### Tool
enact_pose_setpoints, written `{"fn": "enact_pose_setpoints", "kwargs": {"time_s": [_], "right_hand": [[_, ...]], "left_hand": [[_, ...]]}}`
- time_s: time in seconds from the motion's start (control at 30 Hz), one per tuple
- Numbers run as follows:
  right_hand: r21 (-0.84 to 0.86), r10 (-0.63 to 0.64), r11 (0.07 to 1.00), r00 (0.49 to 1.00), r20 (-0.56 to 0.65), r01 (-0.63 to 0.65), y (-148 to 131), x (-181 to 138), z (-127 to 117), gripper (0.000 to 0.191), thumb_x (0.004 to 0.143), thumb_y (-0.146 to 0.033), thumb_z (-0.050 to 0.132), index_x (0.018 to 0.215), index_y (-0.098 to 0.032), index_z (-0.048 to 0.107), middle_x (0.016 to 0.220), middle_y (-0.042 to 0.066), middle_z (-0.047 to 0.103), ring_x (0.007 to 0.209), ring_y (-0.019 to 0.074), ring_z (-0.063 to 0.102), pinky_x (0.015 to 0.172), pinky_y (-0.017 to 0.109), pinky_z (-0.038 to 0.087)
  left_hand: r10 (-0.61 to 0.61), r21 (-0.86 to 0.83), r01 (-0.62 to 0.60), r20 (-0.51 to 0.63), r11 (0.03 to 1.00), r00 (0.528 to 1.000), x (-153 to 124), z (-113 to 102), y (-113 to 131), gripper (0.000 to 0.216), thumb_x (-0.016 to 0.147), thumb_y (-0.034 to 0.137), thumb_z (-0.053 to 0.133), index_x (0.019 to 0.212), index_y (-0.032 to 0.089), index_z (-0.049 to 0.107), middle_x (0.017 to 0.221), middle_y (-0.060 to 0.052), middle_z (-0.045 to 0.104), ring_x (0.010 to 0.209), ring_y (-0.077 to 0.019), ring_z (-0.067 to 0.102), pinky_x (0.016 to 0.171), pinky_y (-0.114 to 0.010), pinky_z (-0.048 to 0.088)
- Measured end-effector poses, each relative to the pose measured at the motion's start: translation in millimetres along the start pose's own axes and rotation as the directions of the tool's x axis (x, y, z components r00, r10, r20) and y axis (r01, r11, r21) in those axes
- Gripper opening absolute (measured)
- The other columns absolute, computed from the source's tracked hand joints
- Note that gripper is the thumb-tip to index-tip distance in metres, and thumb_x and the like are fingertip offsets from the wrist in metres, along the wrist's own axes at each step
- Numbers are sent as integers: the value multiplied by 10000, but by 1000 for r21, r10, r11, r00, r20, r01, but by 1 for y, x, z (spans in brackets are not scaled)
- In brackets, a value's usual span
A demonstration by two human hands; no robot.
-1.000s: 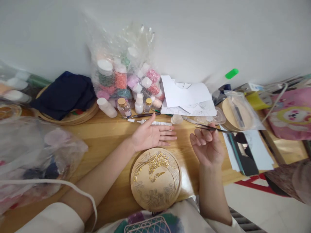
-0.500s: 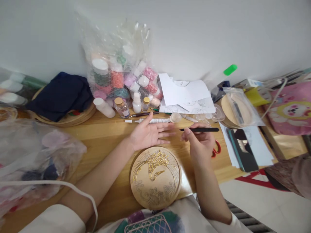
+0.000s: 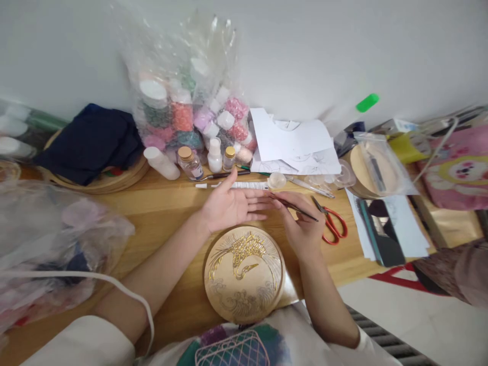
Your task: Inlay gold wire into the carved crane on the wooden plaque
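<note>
My left hand [image 3: 231, 206] is held palm up above the table, fingers stretched out and thumb raised. In my right hand [image 3: 305, 229] is a pair of slim black tweezers [image 3: 299, 210]; their tip meets the index fingertip of my left hand. Whether anything tiny sits at that tip, I cannot make out. Below both hands lies a round wooden board [image 3: 246, 274] with a crane outlined in gold and waves drawn in dark lines. Red-handled scissors [image 3: 335, 226] rest just right of my right hand. A white tube [image 3: 249, 186] lies behind my left fingers.
Along the wall stand a clear bag of coloured jars [image 3: 183, 112], small bottles [image 3: 214, 155] and white papers [image 3: 293, 142]. Dark cloth [image 3: 91, 145] and a plastic bag [image 3: 57, 239] are on the left. At right lies a phone [image 3: 381, 234]. A white cable [image 3: 125, 290] crosses my left forearm.
My right hand has moved left, bringing the tweezers' tip to my left fingertips and tilting their rear end downward. The scissors show more fully. My left hand stays outstretched.
</note>
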State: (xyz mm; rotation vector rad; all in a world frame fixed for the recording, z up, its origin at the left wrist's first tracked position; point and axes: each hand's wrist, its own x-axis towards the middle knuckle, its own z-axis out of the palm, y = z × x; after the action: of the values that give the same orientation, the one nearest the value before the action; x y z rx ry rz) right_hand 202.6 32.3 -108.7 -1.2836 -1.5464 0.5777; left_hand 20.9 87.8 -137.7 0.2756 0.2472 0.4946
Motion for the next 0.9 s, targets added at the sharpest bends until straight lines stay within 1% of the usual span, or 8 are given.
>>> {"fn": "enact_pose_setpoints", "kwargs": {"time_s": [0.2, 0.37, 0.47, 0.57, 0.63, 0.7, 0.8, 0.9], "right_hand": [[-44, -83, 995, 996, 24, 84, 1, 1, -1, 200, 865, -114, 664, 990, -245, 750, 958, 18, 780, 876, 142, 722, 745, 276, 610], [-84, -124, 989, 992, 12, 124, 1, 3, -5, 184, 863, -115, 664, 967, -237, 753, 925, 27, 777, 864, 162, 724, 732, 302, 610], [-61, -161, 985, 987, 3, 161, 3, 5, -11, 198, 848, -111, 683, 967, -250, 756, 940, 27, 776, 899, 175, 723, 784, 335, 612], [-26, -149, 988, 985, 91, 152, 6, 8, -19, 213, 847, -108, 683, 977, -260, 757, 970, 27, 780, 929, 184, 726, 832, 362, 614], [-9, -122, 992, 976, 181, 125, 6, 9, -24, 213, 853, -106, 678, 984, -255, 755, 976, 24, 785, 924, 177, 733, 832, 348, 618], [-8, -94, 995, 966, 239, 99, 6, 10, -27, 209, 856, -105, 676, 989, -246, 754, 976, 22, 790, 919, 171, 739, 827, 327, 621], [-36, -59, 997, 961, 271, 71, 5, 9, -28, 195, 858, -112, 678, 990, -233, 755, 989, 28, 795, 922, 173, 746, 831, 318, 624], [-62, -57, 995, 959, 279, 77, 4, 9, -28, 194, 856, -112, 678, 990, -227, 759, 991, 28, 797, 919, 168, 752, 842, 301, 623]], "left_hand": [[-15, -10, 15, 5, 1000, 1000, 1, -1, -1, 1003, 918, 742, 24, 1197, 10, 650, 1184, -251, 681, 1203, -306, 564, 1025, -424, 361], [-29, -22, 29, 24, 999, 999, 1, -1, -1, 1007, 930, 725, 13, 1183, -1, 664, 1195, -248, 685, 1144, -270, 613, 1035, -397, 375], [-59, -10, 59, 50, 998, 997, 0, -2, -1, 1027, 925, 730, -4, 1165, -1, 676, 1197, -235, 690, 1140, -267, 626, 1031, -388, 388], [-98, 25, 96, 52, 995, 994, 0, -3, -1, 1044, 924, 714, -50, 1149, 8, 685, 1171, -227, 705, 1135, -264, 638, 1012, -385, 405], [-111, 43, 108, 53, 993, 992, 0, -4, -1, 1037, 928, 704, -55, 1162, 11, 679, 1167, -228, 705, 1138, -264, 640, 1022, -388, 400], [-116, 53, 113, 55, 992, 992, 0, -5, -1, 1011, 938, 701, -27, 1182, 8, 668, 1174, -231, 701, 1145, -267, 636, 1042, -394, 386], [-127, 61, 124, 46, 990, 991, 1, -7, -1, 962, 954, 695, 29, 1183, 10, 664, 1169, -233, 701, 1147, -271, 631, 1056, -402, 372], [-128, 63, 125, 43, 990, 991, 2, -8, -2, 947, 956, 695, 43, 1181, 15, 663, 1169, -229, 701, 1153, -270, 623, 1064, -401, 362]]}}
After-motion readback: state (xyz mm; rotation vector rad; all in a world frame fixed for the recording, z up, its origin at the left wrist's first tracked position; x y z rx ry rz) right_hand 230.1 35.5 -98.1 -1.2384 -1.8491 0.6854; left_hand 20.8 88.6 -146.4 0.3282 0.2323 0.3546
